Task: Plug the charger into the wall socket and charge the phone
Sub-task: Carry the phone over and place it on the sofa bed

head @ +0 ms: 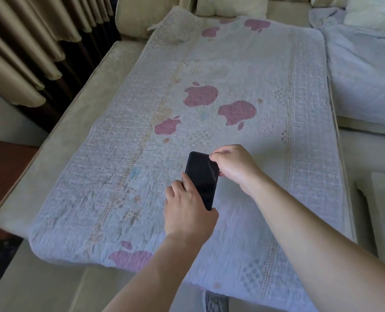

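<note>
A black phone (pixel 201 176) with a dark screen lies face up on the pale quilted cover (pixel 232 75) of a sofa seat. My left hand (pixel 188 212) grips the phone's near end and left edge. My right hand (pixel 234 167) pinches its far right corner with closed fingers. No charger, cable or wall socket shows in the head view.
The cover with pink apple shapes spreads over a beige sofa chaise (pixel 52 176). Cushions (pixel 362 86) lie to the right and along the back. Beige curtains (pixel 29 41) hang at the left, with a brown side table (pixel 4 183) below them.
</note>
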Demonstrator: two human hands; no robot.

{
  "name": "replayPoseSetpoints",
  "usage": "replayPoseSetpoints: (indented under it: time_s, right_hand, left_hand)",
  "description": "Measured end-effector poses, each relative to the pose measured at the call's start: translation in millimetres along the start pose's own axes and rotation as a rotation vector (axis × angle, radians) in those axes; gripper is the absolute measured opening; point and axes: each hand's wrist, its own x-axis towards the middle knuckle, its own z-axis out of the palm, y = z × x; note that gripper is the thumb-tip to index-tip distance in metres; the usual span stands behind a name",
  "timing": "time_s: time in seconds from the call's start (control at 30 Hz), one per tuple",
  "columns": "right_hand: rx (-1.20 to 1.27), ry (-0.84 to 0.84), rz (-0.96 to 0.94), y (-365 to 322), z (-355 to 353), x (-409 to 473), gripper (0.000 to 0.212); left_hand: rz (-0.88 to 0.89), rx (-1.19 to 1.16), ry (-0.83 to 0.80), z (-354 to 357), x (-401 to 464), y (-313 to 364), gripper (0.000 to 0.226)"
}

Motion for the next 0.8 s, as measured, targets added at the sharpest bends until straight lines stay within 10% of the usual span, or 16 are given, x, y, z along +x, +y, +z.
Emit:
replayPoseSetpoints:
  time_s: [0.8]
  right_hand:
    - [-0.209,-0.094,-0.045,21,69,130,0.038]
  left_hand:
    - [-0.108,0.034,-0.034,63,107,-37,0.095]
